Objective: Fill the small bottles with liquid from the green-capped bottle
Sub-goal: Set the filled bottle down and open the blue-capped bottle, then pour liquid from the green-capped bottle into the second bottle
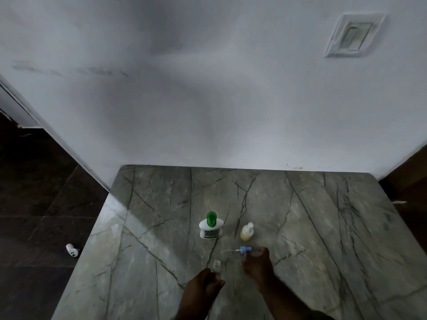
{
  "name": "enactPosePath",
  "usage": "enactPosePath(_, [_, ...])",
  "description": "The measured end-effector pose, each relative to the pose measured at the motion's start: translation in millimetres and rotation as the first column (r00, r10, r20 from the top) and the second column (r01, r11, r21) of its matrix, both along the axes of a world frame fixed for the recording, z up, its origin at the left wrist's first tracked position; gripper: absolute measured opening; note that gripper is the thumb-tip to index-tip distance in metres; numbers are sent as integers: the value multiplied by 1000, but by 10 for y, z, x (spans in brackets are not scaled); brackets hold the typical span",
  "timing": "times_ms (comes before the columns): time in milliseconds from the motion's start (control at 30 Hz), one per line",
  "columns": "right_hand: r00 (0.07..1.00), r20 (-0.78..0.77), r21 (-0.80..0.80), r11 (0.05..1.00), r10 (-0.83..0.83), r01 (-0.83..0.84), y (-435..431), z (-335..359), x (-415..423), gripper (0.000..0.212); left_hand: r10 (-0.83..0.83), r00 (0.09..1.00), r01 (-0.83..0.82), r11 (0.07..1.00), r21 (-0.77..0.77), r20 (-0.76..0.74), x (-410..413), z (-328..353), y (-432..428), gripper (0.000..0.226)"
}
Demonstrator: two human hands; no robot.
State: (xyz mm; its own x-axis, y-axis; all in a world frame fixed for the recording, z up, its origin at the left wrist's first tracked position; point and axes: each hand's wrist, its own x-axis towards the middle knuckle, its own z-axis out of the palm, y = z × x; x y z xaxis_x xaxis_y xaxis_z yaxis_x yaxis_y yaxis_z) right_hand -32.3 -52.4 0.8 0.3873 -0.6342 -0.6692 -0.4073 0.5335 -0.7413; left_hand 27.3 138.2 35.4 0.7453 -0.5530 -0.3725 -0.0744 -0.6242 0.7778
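A white bottle with a green cap (211,225) stands upright on the grey marble table (323,227). To its right stands a small bottle of yellow liquid (246,232) with a white top. My left hand (205,285) grips a small clear bottle (216,265) whose open neck shows above my fingers. My right hand (256,264) holds a blue spray pump (242,250) with its thin dip tube pointing left, just above and right of the clear bottle.
A white wall rises right behind the table. Dark floor tiles lie to the left, with a small white object (72,250) on them near the table's left edge. A wall switch plate (353,35) sits at the upper right.
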Motion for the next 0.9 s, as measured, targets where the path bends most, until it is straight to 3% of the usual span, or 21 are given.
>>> enactPosePath(33, [978,-177,-145,979,113,-140,-20,-52,-3,28,-3,1000,3,1000,11,-1,2,7,6,23])
enactPosePath(100, [817,-497,-330,807,292,-489,-67,-95,-26,35,-1,1000,1,1000,23,5,-2,10,18,22])
enactPosePath(167, [715,-608,-384,659,346,-646,-86,-110,-27,31,-4,1000,4,1000,30,15,-11,3,36,21])
enactPosePath(300, [611,-709,-397,517,352,-759,-96,-174,-4,27,-19,999,17,999,47,42,-9,-23,94,21])
enactPosePath(467, [602,-729,-391,525,325,-756,-39,-192,41,39,-7,999,3,997,80,37,5,-28,139,24])
enactPosePath(733, [710,-637,-430,625,301,-651,-28,-156,142,43,17,1000,-18,998,58,14,5,-21,152,23])
enactPosePath(900, [726,-640,-421,676,252,-605,30,-26,10,43,7,1000,-7,1000,23,24,37,-33,126,17])
